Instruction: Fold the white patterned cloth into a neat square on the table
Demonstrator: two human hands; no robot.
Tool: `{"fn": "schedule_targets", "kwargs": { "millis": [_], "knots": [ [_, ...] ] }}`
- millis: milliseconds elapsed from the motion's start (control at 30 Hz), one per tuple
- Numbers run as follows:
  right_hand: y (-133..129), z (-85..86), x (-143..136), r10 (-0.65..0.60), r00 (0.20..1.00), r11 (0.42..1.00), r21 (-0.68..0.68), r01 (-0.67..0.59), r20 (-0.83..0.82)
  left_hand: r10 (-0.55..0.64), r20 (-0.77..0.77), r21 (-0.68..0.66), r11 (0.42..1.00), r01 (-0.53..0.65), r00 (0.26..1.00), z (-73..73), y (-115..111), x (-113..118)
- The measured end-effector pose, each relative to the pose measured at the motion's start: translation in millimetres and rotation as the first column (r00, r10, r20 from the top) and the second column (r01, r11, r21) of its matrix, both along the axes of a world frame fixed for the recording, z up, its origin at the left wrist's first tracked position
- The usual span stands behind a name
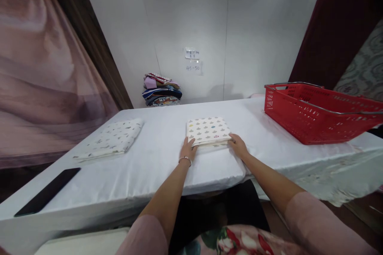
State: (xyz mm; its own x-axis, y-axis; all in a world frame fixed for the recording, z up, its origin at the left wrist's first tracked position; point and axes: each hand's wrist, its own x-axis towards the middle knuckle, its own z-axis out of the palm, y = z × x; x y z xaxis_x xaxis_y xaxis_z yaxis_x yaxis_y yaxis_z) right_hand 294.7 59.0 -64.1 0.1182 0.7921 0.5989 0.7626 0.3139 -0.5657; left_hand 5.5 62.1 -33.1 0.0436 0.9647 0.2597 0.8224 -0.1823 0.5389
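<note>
In the middle of the white-covered table lies a folded white cloth (208,130), printed with rows of small grey motifs and a few coloured ones. Its layers show along the near edge. My left hand (188,150) grips the near left corner, a bracelet on the wrist. At the near right corner, my right hand (237,146) has its fingers closed on the edge, the fingertips partly hidden. The cloth rests flat on the table between both hands.
Another folded white cloth with small dark prints (115,137) lies to the left, with a flat black object (49,191) nearer. A red basket (299,121) stands at the right. Stacked folded fabrics (162,92) rise at the back, beside paper signs (193,63) on the wall.
</note>
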Motion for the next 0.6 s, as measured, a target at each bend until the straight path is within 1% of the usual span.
{"fn": "schedule_targets", "kwargs": {
  "millis": [67, 133, 233, 300, 367, 433, 500, 600],
  "knots": [
    [0.8, -0.4, 0.6, -0.002, 1.0, 1.0, -0.004, 0.003, 0.016, 0.029, -0.073, 0.056, 0.998, -0.025, 0.997, 3.3, -4.7, 1.5],
    [-0.1, 0.2, 0.6, -0.029, 0.999, 1.0, -0.003, 0.03, 0.039, 0.012, -0.155, 0.148, 0.989, 0.011, 0.988, 7.3, -8.9, 4.3],
    [-3.9, 4.1, -0.4, -0.073, 0.99, 0.997, 0.02, 0.072, 0.116, -0.101, -0.267, 0.272, 0.946, 0.176, 0.958, 13.1, -10.0, 10.6],
    [-6.4, 8.4, -1.4, -0.043, 0.982, 0.998, 0.041, 0.036, 0.184, -0.176, -0.309, 0.3, 0.914, 0.271, 0.935, 16.2, -6.1, 15.3],
    [-7.4, 13.2, -2.7, 0.027, 0.972, 0.998, 0.054, -0.041, 0.233, -0.236, -0.315, 0.289, 0.899, 0.33, 0.919, 18.5, 0.2, 19.2],
    [-6.7, 17.1, -4.0, 0.091, 0.965, 0.992, 0.06, -0.109, 0.245, -0.278, -0.291, 0.262, 0.897, 0.356, 0.915, 19.8, 7.2, 22.0],
    [-4.9, 19.3, -5.1, 0.13, 0.968, 0.988, 0.059, -0.146, 0.217, -0.29, -0.249, 0.239, 0.906, 0.348, 0.924, 20.2, 12.6, 23.7],
    [-2.4, 20.2, -6.1, 0.149, 0.977, 0.986, 0.046, -0.157, 0.152, -0.27, -0.184, 0.234, 0.922, 0.309, 0.945, 19.8, 15.5, 25.6]
  ]
}}
